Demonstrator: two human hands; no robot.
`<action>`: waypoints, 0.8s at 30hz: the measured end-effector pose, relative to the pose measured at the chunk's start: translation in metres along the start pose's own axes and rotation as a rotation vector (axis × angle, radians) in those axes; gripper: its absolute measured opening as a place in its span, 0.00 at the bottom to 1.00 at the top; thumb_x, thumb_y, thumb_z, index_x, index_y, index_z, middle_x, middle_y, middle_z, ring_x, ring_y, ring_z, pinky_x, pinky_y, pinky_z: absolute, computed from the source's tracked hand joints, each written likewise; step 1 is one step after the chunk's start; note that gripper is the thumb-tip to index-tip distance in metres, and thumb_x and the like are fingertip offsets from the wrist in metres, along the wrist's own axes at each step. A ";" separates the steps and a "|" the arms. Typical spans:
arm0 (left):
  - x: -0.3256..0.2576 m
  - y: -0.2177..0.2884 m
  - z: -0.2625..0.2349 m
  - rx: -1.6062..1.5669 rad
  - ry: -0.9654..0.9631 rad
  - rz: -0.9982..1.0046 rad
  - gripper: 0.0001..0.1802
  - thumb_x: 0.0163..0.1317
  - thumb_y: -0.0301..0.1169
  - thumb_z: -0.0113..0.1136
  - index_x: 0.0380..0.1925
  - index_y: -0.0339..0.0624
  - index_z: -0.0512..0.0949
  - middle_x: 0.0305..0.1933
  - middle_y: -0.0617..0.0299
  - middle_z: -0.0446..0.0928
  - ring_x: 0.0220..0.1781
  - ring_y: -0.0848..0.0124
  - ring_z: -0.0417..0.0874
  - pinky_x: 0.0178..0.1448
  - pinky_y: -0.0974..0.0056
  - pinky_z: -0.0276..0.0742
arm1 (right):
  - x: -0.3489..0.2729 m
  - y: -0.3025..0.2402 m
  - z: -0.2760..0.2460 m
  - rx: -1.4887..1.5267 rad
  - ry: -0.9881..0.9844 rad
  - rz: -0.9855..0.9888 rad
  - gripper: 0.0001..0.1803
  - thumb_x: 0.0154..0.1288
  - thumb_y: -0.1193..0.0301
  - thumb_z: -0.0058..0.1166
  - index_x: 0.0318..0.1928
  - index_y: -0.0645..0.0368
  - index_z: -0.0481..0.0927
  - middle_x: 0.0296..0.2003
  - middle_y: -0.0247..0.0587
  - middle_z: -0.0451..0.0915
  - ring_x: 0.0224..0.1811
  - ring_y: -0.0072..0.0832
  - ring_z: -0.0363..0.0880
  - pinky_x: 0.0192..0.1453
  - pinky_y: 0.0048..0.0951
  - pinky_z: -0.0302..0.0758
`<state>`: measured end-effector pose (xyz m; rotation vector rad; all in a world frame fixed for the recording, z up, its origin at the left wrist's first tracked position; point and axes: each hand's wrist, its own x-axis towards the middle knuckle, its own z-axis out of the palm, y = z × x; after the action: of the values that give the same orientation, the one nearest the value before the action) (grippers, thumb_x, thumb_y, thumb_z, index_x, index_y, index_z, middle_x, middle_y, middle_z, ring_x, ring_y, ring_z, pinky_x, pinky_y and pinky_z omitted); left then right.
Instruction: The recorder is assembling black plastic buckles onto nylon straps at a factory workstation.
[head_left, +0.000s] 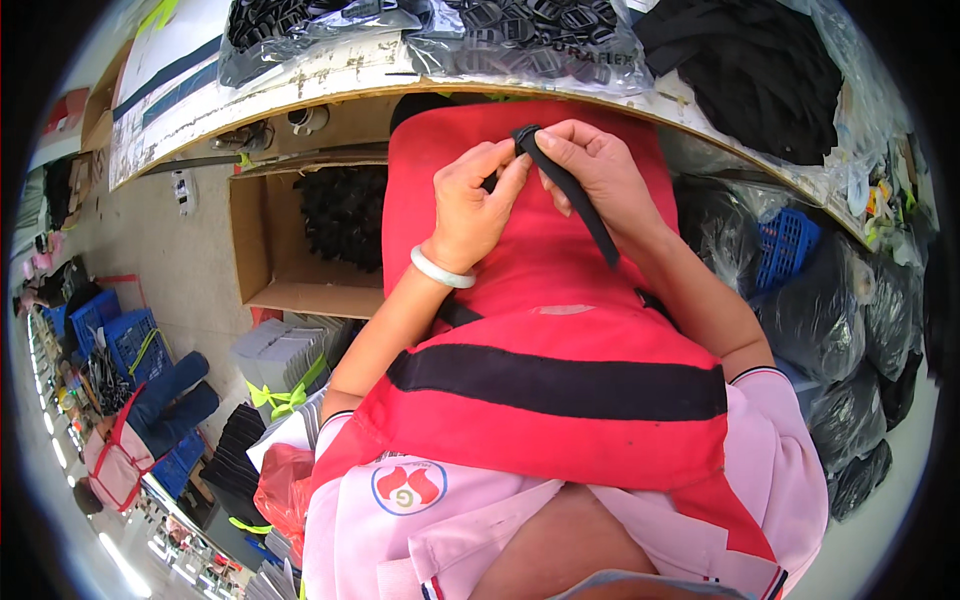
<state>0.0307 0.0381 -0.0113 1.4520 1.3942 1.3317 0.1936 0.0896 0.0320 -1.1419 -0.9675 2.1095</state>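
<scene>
Just above the centre of the frame I see the left hand (470, 205) and the right hand (590, 170) meeting over a red apron (540, 290), both pinched narrow on the upper end of a black strap (575, 195), which runs from the fingertips down and to the right across the right palm. A white bangle (440, 268) circles the left wrist, and a black band (555, 385) crosses the apron in the lower centre. At centre left I note an open cardboard box (262, 240) holding black parts (345, 215), while bags of black buckles (520, 35) lie on the workbench (330, 75) along the top of the frame.
</scene>
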 end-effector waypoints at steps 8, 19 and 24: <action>-0.005 -0.005 -0.013 -0.509 -0.085 -0.481 0.08 0.64 0.24 0.60 0.42 0.34 0.81 0.29 0.59 0.80 0.22 0.77 0.77 0.20 0.73 0.67 | 0.011 0.010 -0.008 -0.047 0.007 0.012 0.13 0.68 0.67 0.59 0.47 0.63 0.79 0.29 0.33 0.79 0.28 0.16 0.76 0.35 0.17 0.74; -0.002 -0.004 -0.002 -0.683 0.136 -0.549 0.12 0.65 0.29 0.61 0.43 0.31 0.82 0.33 0.56 0.83 0.24 0.76 0.81 0.15 0.74 0.66 | -0.005 0.003 0.004 -0.390 0.059 -0.288 0.06 0.67 0.72 0.57 0.38 0.63 0.79 0.26 0.30 0.77 0.20 0.14 0.72 0.22 0.16 0.68; -0.009 -0.001 -0.003 -0.521 0.123 -0.501 0.10 0.65 0.27 0.61 0.43 0.32 0.83 0.30 0.61 0.81 0.19 0.80 0.73 0.17 0.75 0.64 | -0.002 0.009 -0.006 -0.441 -0.024 0.017 0.10 0.66 0.69 0.58 0.32 0.62 0.77 0.24 0.33 0.77 0.20 0.16 0.76 0.22 0.19 0.73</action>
<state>0.0287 0.0290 -0.0136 0.6362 1.2489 1.3274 0.1986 0.0847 0.0238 -1.3334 -1.4887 1.9790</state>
